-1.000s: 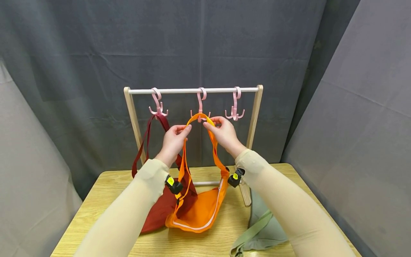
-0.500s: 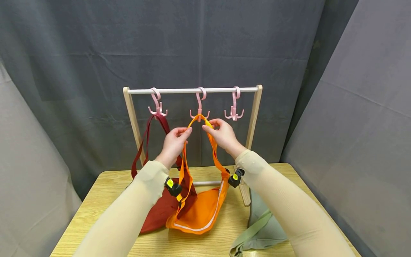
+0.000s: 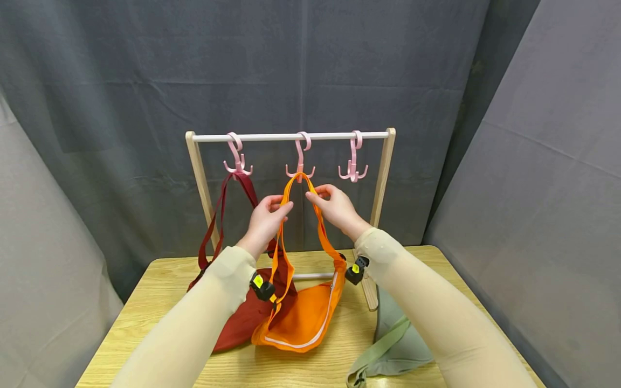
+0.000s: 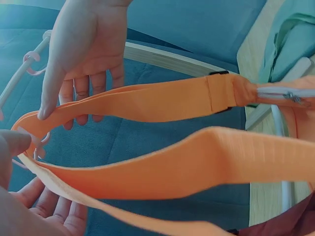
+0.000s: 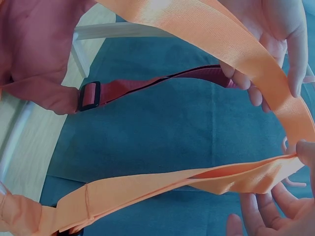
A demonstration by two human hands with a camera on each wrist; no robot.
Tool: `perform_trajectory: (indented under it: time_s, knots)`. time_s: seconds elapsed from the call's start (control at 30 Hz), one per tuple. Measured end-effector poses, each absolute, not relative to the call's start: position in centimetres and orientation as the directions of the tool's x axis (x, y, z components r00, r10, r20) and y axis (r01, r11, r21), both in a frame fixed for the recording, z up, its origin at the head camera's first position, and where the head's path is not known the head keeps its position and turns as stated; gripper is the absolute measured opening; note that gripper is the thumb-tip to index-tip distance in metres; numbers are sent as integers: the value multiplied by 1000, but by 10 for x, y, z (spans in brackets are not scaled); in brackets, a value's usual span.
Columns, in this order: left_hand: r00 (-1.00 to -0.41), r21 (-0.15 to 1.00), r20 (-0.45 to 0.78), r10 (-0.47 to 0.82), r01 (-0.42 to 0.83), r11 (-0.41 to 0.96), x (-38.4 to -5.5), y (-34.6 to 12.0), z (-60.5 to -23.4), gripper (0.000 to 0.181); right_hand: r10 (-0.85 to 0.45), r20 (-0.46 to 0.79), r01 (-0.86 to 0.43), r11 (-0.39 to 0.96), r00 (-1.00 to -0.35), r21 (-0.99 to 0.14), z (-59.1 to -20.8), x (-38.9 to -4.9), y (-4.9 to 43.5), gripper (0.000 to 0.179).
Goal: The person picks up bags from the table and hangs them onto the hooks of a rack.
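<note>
Strap point(image 3: 323, 233) of orange bag point(image 3: 310, 308) at ctr hook point(image 3: 299, 155); seating unconfirmed.
Obs.: L hand point(image 3: 264, 220) pinches one side of the strap, below & left of ctr hook; R hand point(image 3: 338, 210) pinches the other, below & right, thumb in front, fingers behind per L wrist view. Top of strap lies at the prongs of ctr hook; cannot tell if it sits in them. Body of orange bag is well below ctr hook; contact w/ table point(image 3: 233, 372) unclear. Red bag point(image 3: 248, 322), lower left of ctr hook, is partly behind, a likely snag risk. Rec.: hold both sides at equal ht., loop spread & untwisted; lower straight down; verify ctr hook takes the wt. before easing either grip; avoid dragging ctr hook along rail point(image 3: 269, 137).
</note>
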State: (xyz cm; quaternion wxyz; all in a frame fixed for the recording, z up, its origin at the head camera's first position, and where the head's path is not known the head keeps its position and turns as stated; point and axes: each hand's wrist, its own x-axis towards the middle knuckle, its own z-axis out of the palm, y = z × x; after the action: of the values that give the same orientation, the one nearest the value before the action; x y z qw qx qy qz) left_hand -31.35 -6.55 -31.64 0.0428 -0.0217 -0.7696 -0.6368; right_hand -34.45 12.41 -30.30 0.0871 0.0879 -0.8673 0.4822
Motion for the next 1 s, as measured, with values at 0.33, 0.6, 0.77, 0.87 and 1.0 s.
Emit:
perform_trajectory:
  time_s: [0.33,0.6,0.77,0.87,1.0]
  knots:
    - [-993,952,119,-9,111,284,-311,-69,-318,52,-112,183,-215,544,-977,-811,-310,-343,130,54]
    - [-987,925,152,59,163,342,-305,-75,-321,54,-137,137,-189,518,-981,-834,-317,-339,140,59]
    - [-984,909,155,83,175,378,-300,-83,-325,52,-135,120,-173,511,-983,-842,-321,-335,148,61]
    - [-985,915,151,83,171,366,-296,-88,-328,50,-130,136,-184,509,-982,-841,-322,-332,152,60]
    - [-984,924,159,76,176,340,-291,-94,-330,45,-119,177,-213,497,-977,-841,-322,-327,156,57]
